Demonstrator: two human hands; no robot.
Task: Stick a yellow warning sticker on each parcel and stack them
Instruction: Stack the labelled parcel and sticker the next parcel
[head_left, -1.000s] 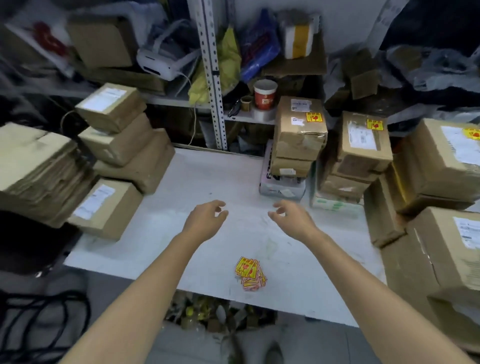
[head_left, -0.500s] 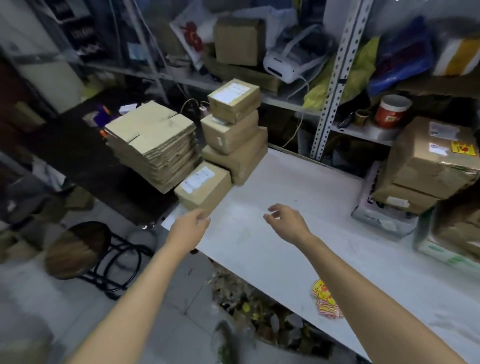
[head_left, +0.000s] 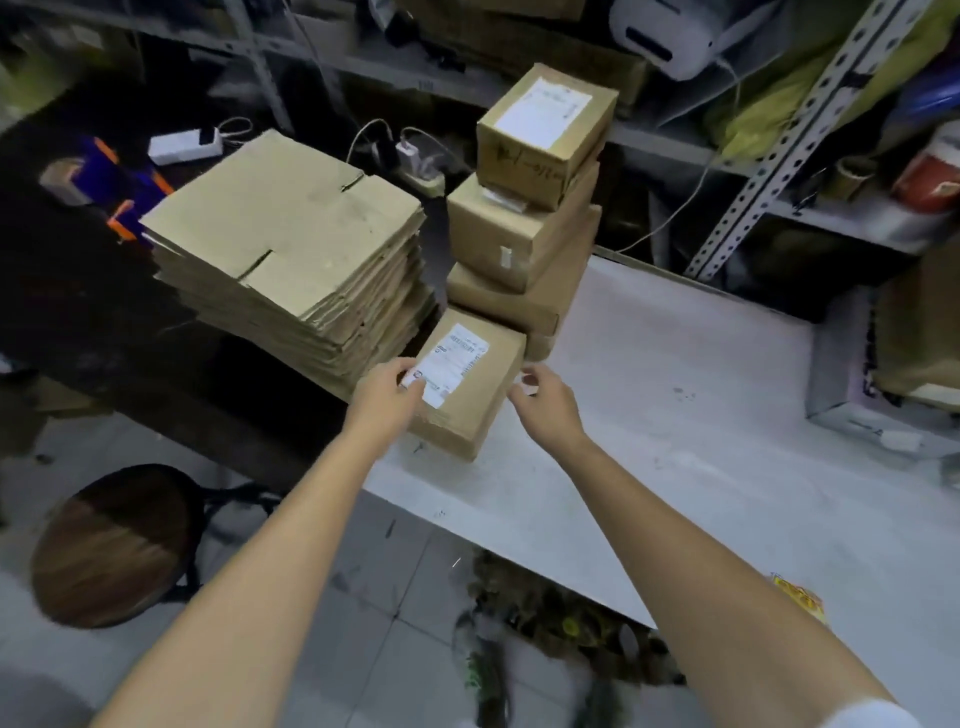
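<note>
One small brown cardboard parcel (head_left: 470, 395) lay flat at the left corner of the white table (head_left: 675, 415), with a white shipping label on its top face. At its 12 o'clock, just beside it, stood a stack of three parcels (head_left: 519, 244), the largest at the bottom; the top one was labelled and sat askew. Yellow stickers (head_left: 800, 597) lay at 4 o'clock, well apart and partly hidden.

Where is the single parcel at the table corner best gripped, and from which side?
Take the parcel by its two long sides, one hand from the left, one from the right. It lies flat, label up; the stack blocks its far end, but both long sides look free. The left hand touches its near left corner; the right hand hovers at its right.
</note>
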